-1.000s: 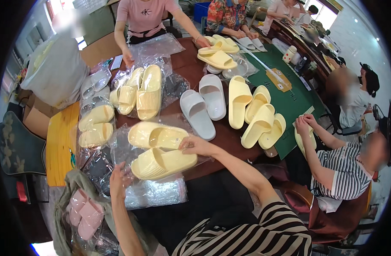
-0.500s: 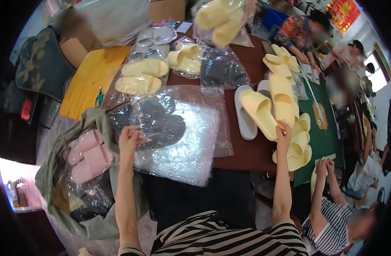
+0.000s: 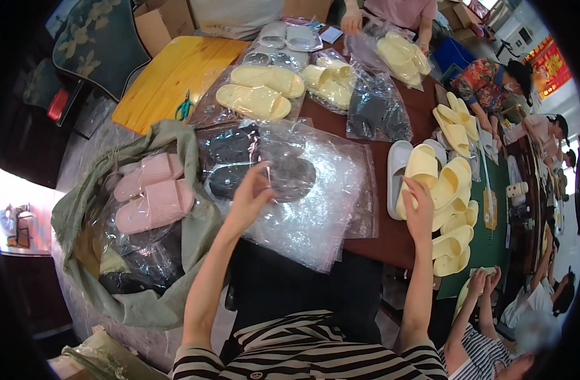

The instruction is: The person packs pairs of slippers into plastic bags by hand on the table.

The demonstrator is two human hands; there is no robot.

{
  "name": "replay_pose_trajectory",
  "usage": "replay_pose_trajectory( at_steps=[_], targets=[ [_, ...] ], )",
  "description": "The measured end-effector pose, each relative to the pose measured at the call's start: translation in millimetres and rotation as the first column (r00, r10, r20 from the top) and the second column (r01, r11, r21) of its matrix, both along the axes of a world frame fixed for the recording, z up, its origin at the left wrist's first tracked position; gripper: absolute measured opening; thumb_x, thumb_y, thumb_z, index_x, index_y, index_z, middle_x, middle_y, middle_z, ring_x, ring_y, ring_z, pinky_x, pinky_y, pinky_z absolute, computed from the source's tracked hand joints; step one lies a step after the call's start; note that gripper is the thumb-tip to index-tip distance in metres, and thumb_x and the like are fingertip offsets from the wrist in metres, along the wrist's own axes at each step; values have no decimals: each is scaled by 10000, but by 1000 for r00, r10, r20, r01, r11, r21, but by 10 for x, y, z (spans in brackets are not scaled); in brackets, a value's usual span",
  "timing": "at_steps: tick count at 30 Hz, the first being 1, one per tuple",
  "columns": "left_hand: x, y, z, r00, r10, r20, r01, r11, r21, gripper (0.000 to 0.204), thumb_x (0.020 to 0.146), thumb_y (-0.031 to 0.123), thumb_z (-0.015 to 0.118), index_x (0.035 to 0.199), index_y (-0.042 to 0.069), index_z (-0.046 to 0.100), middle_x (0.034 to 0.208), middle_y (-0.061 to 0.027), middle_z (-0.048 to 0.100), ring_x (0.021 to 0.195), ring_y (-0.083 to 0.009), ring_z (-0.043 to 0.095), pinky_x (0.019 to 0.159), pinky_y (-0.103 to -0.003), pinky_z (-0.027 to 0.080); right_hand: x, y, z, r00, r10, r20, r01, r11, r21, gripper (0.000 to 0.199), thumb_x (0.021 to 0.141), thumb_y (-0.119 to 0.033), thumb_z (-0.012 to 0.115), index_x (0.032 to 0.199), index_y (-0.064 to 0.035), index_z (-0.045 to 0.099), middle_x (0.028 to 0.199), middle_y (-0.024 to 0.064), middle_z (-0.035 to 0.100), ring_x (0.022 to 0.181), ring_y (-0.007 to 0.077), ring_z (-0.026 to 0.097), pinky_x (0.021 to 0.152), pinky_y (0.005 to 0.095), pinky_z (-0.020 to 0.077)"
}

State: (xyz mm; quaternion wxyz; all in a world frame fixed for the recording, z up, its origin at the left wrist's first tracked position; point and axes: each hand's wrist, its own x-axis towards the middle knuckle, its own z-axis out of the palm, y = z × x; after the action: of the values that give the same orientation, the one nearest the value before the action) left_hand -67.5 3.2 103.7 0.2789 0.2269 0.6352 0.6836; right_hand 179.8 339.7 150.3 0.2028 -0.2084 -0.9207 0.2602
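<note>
My right hand (image 3: 420, 208) grips a pale yellow slipper (image 3: 423, 166) at its heel end, beside a light grey slipper (image 3: 396, 180). More yellow slippers (image 3: 453, 183) lie just to its right, overlapping. My left hand (image 3: 252, 193) hovers over a stack of clear plastic bags (image 3: 302, 221); its thumb and fingers are curved with a gap between them, and nothing shows in it. Dark slippers (image 3: 230, 180) in clear plastic lie on that stack, partly behind the left hand.
A green cloth sack (image 3: 198, 234) with bagged pink slippers (image 3: 154, 206) stands at the left. Bagged yellow slippers (image 3: 261, 95) lie farther back. Green-handled scissors (image 3: 184, 109) rest on a yellow wooden board (image 3: 157, 82). Co-workers sit along the right; another person's hand (image 3: 351, 20) is at the far side.
The view has turned, shifting the scene. My left hand has moved right over the bags. The slipper in my right hand now stands more upright. The far bag of yellow slippers is lower.
</note>
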Motion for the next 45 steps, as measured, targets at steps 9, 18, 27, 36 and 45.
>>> replay_pose_trajectory(
  at_steps=[9, 18, 27, 36, 45],
  targets=[
    [69, -86, 186, 953, -246, -179, 253, 967, 20, 561, 904, -101, 571, 1431, 52, 461, 953, -37, 557, 910, -144, 603, 834, -288, 516, -2077, -81, 139, 667, 700, 255, -537, 689, -487, 455, 843, -190, 764, 1240, -28, 609, 1111, 62, 679, 1078, 185, 618, 963, 326, 466],
    [-143, 181, -194, 659, 139, -740, -515, 800, -308, 220, 889, 217, 687, 980, 20, 650, 993, -134, 597, 960, -320, 561, 838, -440, 434, -1406, 375, 306, 787, 584, 198, -213, 559, -801, 102, 890, -107, 697, 956, -52, 640, 880, -3, 645, 790, 81, 601, 718, 232, 476],
    [-411, 417, -333, 714, 121, -690, -488, 793, -366, 280, 848, 257, 732, 939, 19, 616, 900, -72, 581, 923, -265, 548, 809, -401, 390, -1279, 504, 493, 817, 575, 52, -243, 424, -873, 146, 821, -45, 714, 935, -34, 624, 792, 62, 674, 718, 130, 638, 661, 257, 501],
    [-1356, -289, 1114, 766, 458, 452, -591, 779, 212, 197, 930, 172, 655, 1028, 2, 650, 929, -21, 670, 910, -107, 618, 803, -277, 506, -2153, 76, 160, 639, 733, 231, -216, 460, -861, 236, 858, -129, 713, 1061, -34, 639, 871, 56, 693, 786, 97, 616, 686, 234, 461],
    [-1113, -301, 912, 890, 433, 146, -445, 893, 69, 200, 940, 231, 677, 996, 47, 625, 948, 30, 574, 886, -70, 536, 784, -236, 435, -3163, -423, -756, 622, 674, 399, -418, 716, -559, 297, 839, -130, 697, 1122, -54, 650, 925, 109, 699, 865, 154, 660, 771, 314, 509]
  ],
)
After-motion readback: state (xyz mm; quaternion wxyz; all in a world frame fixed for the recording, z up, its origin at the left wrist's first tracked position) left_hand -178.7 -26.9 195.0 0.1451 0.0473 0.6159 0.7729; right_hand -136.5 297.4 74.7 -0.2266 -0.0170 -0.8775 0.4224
